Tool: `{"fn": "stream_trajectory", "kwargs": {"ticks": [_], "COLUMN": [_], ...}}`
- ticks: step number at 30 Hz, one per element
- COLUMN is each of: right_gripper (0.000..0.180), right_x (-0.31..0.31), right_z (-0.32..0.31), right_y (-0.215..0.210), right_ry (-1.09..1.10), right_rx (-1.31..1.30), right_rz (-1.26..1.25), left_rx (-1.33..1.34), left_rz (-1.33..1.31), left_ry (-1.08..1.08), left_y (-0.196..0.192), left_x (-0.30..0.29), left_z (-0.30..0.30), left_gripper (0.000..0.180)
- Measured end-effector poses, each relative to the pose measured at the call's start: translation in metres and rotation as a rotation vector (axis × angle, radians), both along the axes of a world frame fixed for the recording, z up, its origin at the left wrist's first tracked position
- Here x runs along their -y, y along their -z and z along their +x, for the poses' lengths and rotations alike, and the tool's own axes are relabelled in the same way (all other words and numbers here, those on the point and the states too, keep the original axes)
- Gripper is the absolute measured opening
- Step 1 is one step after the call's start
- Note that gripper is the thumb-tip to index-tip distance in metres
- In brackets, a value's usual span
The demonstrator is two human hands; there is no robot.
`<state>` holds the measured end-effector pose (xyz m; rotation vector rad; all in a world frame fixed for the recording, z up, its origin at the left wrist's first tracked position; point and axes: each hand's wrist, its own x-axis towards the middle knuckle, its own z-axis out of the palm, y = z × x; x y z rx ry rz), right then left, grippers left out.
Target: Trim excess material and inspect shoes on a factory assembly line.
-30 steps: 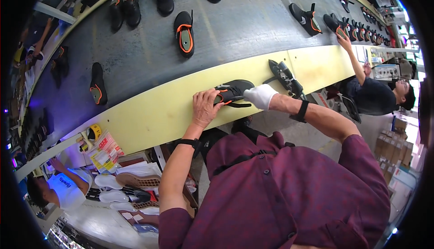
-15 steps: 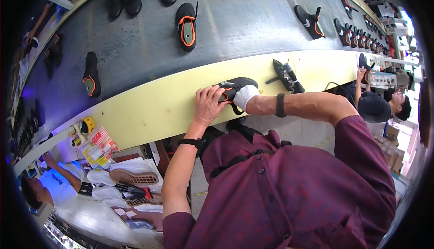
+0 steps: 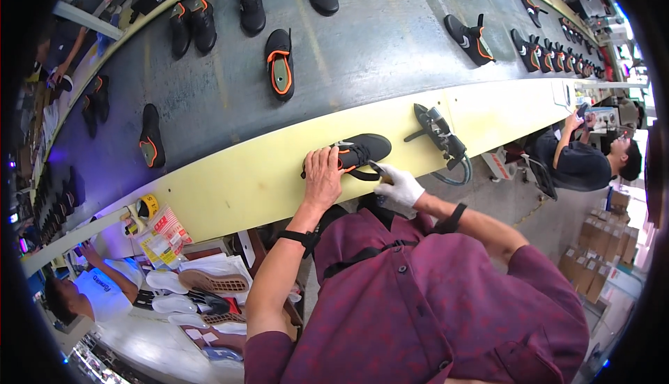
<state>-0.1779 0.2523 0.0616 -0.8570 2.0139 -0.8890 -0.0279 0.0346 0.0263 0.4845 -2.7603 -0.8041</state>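
A black shoe (image 3: 369, 148) with orange lining lies on the pale yellow ledge, toe to the right. My bare left hand (image 3: 324, 175) is closed over its heel end, fingers pressing on the collar. A black strap hangs loose along the shoe's near side. Just right of that strap is my right hand (image 3: 399, 186) in a white glove, its fingers closed on a narrow dark piece (image 3: 380, 170). Whether this piece is a tool or a strap end, I cannot tell. Farther right on the ledge sits a black clamp-like device (image 3: 439, 132) with a metal cylinder and a hose.
Beyond the yellow ledge (image 3: 237, 168) runs a dark conveyor belt (image 3: 390, 49) carrying several black shoes, one nearest (image 3: 280, 67). Yellow tape (image 3: 148, 205) and a plastic bag lie at left, above shoe soles (image 3: 216, 281). Co-workers (image 3: 571, 164) are at both sides.
My right hand has drawn back from the shoe's opening, toward me and right, and now grips a narrow dark piece. My left hand stays on the heel. Shoes on the belt have shifted.
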Motion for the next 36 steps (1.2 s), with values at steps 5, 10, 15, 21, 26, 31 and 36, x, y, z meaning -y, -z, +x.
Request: {"fn": "stream_trajectory", "kwargs": {"ticks": [5,10,15,21,26,31,36], "right_gripper": [0.019,0.023,0.035,0.037,0.037,0.037,0.039], "right_x": [0.061,0.097,0.136,0.171,0.175,0.190,0.107], "right_z": [-0.005,-0.027,-0.048,-0.064,-0.073,-0.063,-0.094], "right_y": [-0.002,0.027,0.034,0.041,0.077,0.103,0.135], "right_ry": [0.494,0.435,0.089,-0.177,-0.229,-0.448,-0.007], "right_rx": [0.326,0.336,0.118,0.173,0.288,0.131,-0.295], "right_rz": [-0.027,-0.087,0.178,0.616,0.696,0.722,0.317], "left_rx": [-0.035,-0.029,-0.053,-0.083,-0.080,0.046,0.193], "left_rz": [0.076,-0.020,-0.010,0.007,0.018,-0.004,0.006], "left_ry": [0.059,-0.074,-0.125,-0.142,-0.148,-0.167,0.058], "left_y": [-0.020,0.004,0.002,0.007,0.003,0.005,-0.013], "left_x": [0.002,-0.014,-0.016,-0.016,-0.021,-0.018,0.010], "left_z": [-0.005,-0.017,-0.016,-0.015,-0.023,-0.019,-0.044], "left_gripper": [0.080,0.068,0.064,0.066,0.072,0.075,0.079]}}
